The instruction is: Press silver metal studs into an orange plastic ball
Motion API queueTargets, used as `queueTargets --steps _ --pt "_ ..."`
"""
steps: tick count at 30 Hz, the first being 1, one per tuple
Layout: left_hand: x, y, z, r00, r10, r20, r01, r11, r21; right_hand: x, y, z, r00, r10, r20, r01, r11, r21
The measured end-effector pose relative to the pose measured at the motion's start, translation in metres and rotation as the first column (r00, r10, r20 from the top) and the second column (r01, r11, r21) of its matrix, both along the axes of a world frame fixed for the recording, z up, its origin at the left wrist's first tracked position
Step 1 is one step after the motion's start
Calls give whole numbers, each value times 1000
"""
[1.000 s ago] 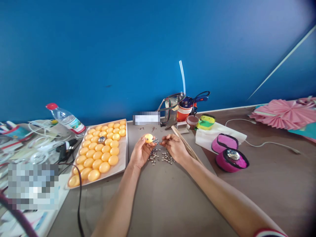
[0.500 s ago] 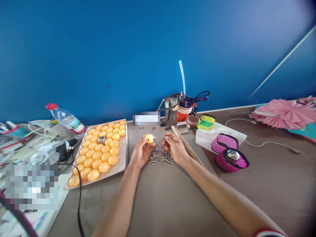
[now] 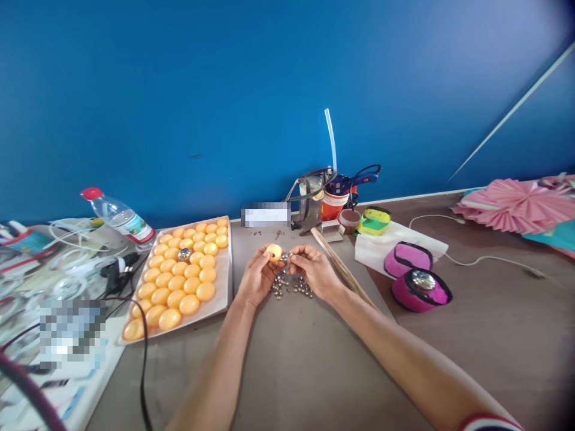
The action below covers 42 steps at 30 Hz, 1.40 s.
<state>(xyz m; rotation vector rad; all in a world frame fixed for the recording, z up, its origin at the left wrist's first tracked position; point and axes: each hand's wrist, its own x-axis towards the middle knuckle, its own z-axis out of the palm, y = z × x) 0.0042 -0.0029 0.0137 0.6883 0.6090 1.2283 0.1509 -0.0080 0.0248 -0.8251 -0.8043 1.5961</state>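
Left hand [image 3: 257, 276] pinches yellow ball [image 3: 274, 251], pale face toward camera, round, no long axis; right hand [image 3: 314, 269] pinches bead [image 3: 287, 257] beside it.

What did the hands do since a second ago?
The right hand slid left, from above the bead pile, until its fingertips reached the yellow ball. What they pinch is too small to tell. The left hand kept holding the ball. The tray of balls, the bottle and the pink cases stayed put.
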Motion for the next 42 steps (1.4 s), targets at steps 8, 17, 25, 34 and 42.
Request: queueTargets --steps 8,17,25,34,42 --pt "3 -2 -3 999 24 -35 -24 1000 9 -3 -1 -6 993 -34 111 26 997 76" --pt "7 -3 -4 996 41 -83 -38 999 39 -8 -4 -4 989 -6 147 -9 995 100" --pt "8 -3 -3 995 38 -88 -33 998 57 -7 -5 -4 985 -15 173 -3 994 106" --pt "9 -4 0 995 40 -89 -36 998 52 -8 -5 -6 984 1 180 -17 996 86" --pt "8 -4 0 995 34 -95 -30 999 37 -7 -4 -12 988 24 154 -35 997 69"
